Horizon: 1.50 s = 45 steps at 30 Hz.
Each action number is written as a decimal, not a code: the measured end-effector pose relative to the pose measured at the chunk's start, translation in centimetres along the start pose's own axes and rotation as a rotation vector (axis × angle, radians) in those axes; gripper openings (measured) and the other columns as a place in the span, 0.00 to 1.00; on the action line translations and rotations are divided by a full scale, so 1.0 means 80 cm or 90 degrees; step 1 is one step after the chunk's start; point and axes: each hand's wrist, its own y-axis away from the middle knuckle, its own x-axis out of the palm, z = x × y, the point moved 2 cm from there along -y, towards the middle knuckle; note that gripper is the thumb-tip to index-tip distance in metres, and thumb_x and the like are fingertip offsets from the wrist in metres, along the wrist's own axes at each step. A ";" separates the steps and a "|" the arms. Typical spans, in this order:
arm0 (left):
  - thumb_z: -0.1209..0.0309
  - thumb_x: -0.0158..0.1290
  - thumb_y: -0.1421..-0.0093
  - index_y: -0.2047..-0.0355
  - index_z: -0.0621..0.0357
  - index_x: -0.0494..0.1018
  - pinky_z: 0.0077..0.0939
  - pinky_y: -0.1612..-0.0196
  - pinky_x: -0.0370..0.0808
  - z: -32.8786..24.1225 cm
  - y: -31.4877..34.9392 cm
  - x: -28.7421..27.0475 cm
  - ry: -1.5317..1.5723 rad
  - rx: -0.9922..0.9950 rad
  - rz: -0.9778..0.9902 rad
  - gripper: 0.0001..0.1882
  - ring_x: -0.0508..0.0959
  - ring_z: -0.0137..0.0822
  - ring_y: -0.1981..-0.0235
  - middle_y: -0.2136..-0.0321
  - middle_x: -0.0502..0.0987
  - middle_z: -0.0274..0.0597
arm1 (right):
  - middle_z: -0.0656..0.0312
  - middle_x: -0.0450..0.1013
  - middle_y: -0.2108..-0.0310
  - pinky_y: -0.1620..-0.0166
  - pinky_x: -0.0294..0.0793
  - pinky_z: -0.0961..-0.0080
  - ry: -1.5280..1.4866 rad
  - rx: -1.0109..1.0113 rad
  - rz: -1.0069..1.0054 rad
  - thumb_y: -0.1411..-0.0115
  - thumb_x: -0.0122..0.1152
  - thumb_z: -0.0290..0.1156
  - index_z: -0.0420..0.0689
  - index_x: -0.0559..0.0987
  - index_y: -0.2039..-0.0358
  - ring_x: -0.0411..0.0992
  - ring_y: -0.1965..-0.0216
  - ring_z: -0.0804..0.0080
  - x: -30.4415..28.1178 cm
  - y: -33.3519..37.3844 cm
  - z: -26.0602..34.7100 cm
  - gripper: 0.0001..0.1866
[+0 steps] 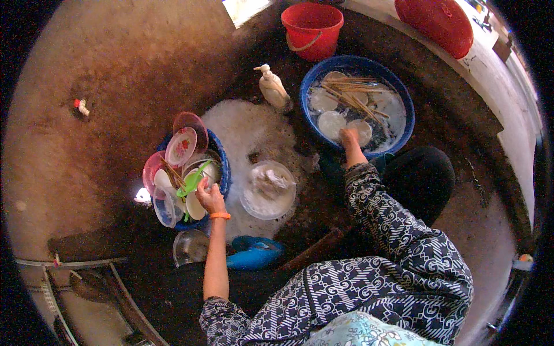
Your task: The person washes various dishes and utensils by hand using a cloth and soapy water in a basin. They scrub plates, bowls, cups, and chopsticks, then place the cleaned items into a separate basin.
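My left hand (211,199), with an orange band at its wrist, is over the right side of a blue basin (225,167) piled with dishes. Its thumb and forefinger stand apart beside a green ladle (191,183); whether they touch it I cannot tell. Around the ladle lie a floral plate (181,146), pink dishes, pale bowls and several chopsticks. My right hand (349,137) reaches into a second blue basin (408,109) of foamy water, its fingers closed at the rim of a pale bowl (362,132). Another bowl (332,124) sits beside it, and chopsticks (360,95) float behind.
Between the basins a clear bowl (268,190) of suds stands on foamy wet floor. Behind are a pump bottle (273,87) and a red bucket (312,32). A clear bowl (191,248) and a blue slipper-like item (255,252) lie near me. A red basin (435,26) rests far right.
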 end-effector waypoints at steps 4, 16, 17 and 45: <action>0.75 0.53 0.49 0.53 0.58 0.70 0.22 0.79 0.75 0.002 0.010 -0.006 0.020 -0.040 0.005 0.20 0.74 0.35 0.69 0.58 0.65 0.44 | 0.47 0.76 0.59 0.55 0.74 0.60 -0.134 0.119 -0.129 0.51 0.59 0.44 0.40 0.80 0.63 0.75 0.57 0.51 0.000 0.011 -0.014 0.21; 0.78 0.51 0.45 0.50 0.59 0.66 0.19 0.82 0.73 -0.006 0.017 0.007 0.102 -0.112 0.065 0.21 0.76 0.29 0.75 0.64 0.70 0.39 | 0.63 0.75 0.58 0.61 0.78 0.64 -1.299 0.025 0.199 0.39 0.55 0.41 0.46 0.73 0.51 0.73 0.57 0.65 -0.030 0.020 0.072 0.19; 0.78 0.50 0.44 0.49 0.59 0.66 0.18 0.82 0.72 -0.009 0.017 0.008 0.109 -0.119 0.074 0.20 0.76 0.28 0.76 0.64 0.71 0.39 | 0.63 0.74 0.58 0.60 0.78 0.64 -1.252 -0.011 0.166 0.39 0.55 0.41 0.46 0.73 0.51 0.73 0.56 0.65 -0.049 0.035 0.089 0.19; 0.69 0.48 0.45 0.52 0.60 0.68 0.35 0.53 0.73 0.075 0.096 0.024 0.137 -0.264 0.086 0.19 0.75 0.41 0.58 0.60 0.74 0.46 | 0.51 0.72 0.51 0.44 0.67 0.53 0.400 -0.793 0.441 0.54 0.66 0.34 0.56 0.75 0.47 0.65 0.44 0.48 0.149 0.381 0.111 0.29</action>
